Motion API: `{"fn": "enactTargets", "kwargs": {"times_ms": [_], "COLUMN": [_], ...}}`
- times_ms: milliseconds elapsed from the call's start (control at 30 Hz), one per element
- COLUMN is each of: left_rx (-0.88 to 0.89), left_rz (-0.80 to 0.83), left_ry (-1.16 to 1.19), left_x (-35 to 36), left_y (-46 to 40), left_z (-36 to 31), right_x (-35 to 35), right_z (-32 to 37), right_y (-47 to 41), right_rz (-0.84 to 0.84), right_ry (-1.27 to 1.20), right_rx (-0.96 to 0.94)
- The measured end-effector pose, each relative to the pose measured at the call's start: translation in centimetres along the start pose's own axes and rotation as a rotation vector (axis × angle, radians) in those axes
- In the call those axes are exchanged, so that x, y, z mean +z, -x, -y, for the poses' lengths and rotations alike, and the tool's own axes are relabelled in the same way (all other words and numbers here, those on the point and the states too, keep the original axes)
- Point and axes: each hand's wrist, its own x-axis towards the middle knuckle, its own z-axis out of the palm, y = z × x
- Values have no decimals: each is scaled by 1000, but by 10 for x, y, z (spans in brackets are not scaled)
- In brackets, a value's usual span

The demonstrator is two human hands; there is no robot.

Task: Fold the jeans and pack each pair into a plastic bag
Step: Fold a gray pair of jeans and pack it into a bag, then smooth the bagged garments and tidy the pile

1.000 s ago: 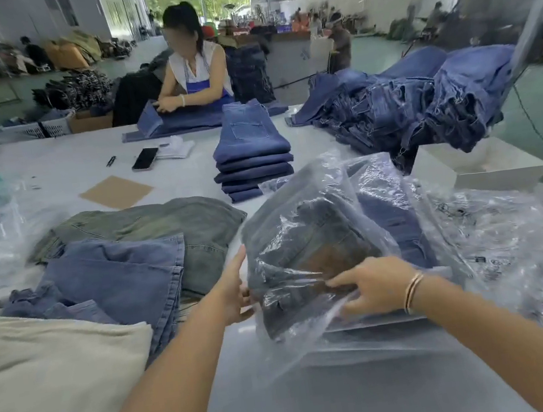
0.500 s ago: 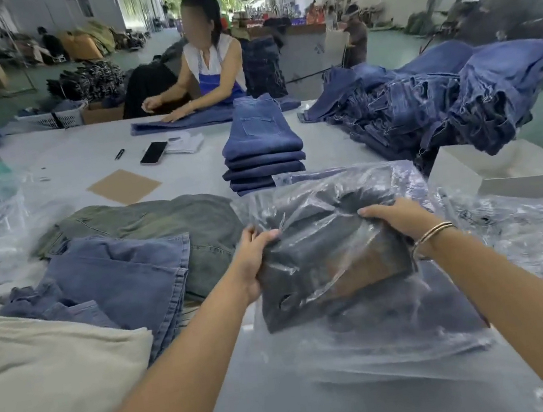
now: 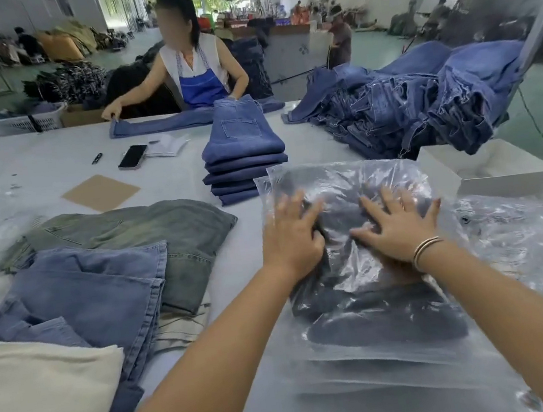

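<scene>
On the table (image 3: 191, 182), bagged jeans (image 3: 377, 309) lie atop spare bags (stack slippery). Left hand (image 3: 290, 238) and right hand (image 3: 400, 226) press flat, fingers spread, grip holding nothing. Risk: trapped air shifts the fold.

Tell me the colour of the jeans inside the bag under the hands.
Dark, near-black denim: the jeans show through the clear bag in the head view.

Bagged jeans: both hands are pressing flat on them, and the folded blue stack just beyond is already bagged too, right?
Not quite. The head view shows both hands, left hand and right hand, pressing flat on the bagged jeans, but the folded blue stack beyond lies bare, with no plastic around it.
</scene>
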Motion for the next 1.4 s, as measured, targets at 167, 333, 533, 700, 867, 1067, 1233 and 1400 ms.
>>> {"fn": "enactTargets", "kwargs": {"times_ms": [167,333,533,700,867,1067,1233,1400], "left_rx": [-86,-132,-150,-117,-126,-124,-255,-517], "left_rz": [236,361,161,71,7,105,22,9], "left_ry": [38,28,84,194,438,414,254,-120], "left_x": [6,23,44,49,52,31,-6,-50], "left_y": [-3,8,28,38,59,88,133,215], "left_z": [1,-2,10,12,19,44,94,172], "right_x": [28,45,56,57,52,26,26,70], "right_z": [9,4,15,16,18,63,173,284], "right_y": [4,4,6,5,5,18,62,105], "right_rz": [-44,-50,-125,-129,-96,-131,-235,-3], "right_ry": [123,43,71,57,64,93,-171,-342], "right_rx": [-12,27,54,62,59,19,-391,-580]}}
